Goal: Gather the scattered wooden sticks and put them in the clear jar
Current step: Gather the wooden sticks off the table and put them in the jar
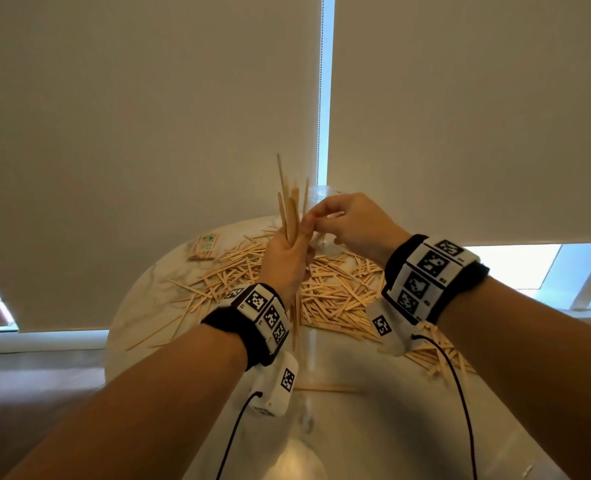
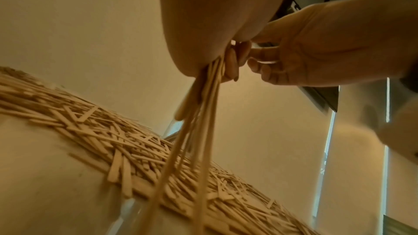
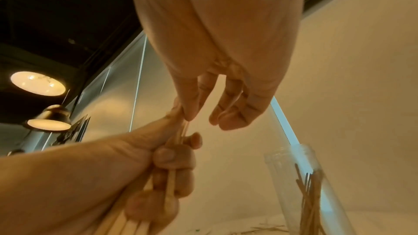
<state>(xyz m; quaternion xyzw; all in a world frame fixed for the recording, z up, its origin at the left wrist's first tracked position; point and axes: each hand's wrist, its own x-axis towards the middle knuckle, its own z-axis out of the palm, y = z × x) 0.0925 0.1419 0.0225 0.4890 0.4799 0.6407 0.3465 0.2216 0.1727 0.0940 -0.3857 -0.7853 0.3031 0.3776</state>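
At the centre of the head view the left hand (image 1: 287,258) clenches an upright bundle of sticks (image 1: 289,209); the right hand (image 1: 349,223) pinches the bundle's top. Beyond, most wooden sticks (image 1: 335,292) lie scattered over the surface (image 1: 141,306). Farthest, the clear jar (image 3: 303,185) holds only a few, so most remains.

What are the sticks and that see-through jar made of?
The sticks in the left hand look like thin, pale, unpainted wood, flat and matte. The jar seems to be clear plastic, though it could be glass: you can see the sticks inside right through its wall.
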